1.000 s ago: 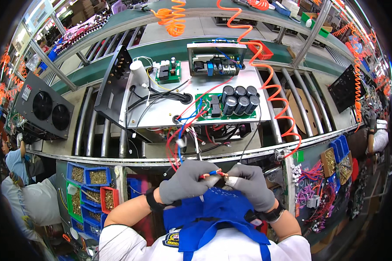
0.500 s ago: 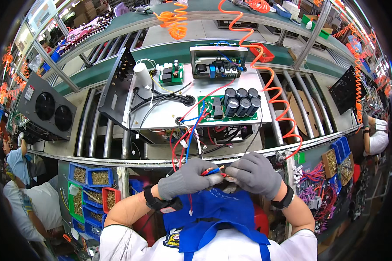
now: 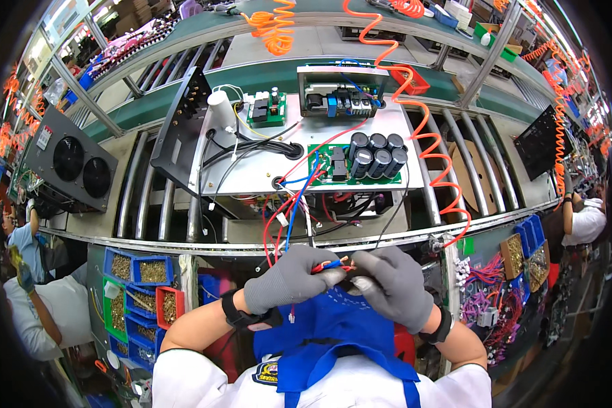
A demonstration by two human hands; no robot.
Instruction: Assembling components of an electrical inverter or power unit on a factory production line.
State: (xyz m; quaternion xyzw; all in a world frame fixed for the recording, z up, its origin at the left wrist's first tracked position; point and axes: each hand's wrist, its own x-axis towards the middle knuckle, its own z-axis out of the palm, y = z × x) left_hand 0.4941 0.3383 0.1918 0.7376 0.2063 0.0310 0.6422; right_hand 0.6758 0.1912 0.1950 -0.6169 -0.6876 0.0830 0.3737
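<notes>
My left hand [image 3: 289, 280], in a grey glove, is closed around a bundle of red and blue wires [image 3: 330, 265]. Stripped copper ends stick out past its thumb and forefinger. Beside those ends is my gloved right hand [image 3: 400, 289], its thumb and forefinger apart and nothing visible between them. The wires run up to the open-sided metal chassis [image 3: 248, 182] in front of me, near a green circuit board with several black capacitors [image 3: 378, 160]. A thin lead with a small white plug [image 3: 292, 317] hangs below my left hand.
A black panel [image 3: 181, 132] stands at the chassis's left side. Steel rollers [image 3: 474, 163] flank it. An orange coiled hose [image 3: 436, 153] dangles at right. Blue bins of screws [image 3: 152, 270] lie at lower left, wire harnesses [image 3: 489, 289] at right. Other people work on both sides.
My right hand has eased off the wire ends, its thumb and forefinger parting and baring the copper. My left hand keeps its hold on the bundle, almost unmoved.
</notes>
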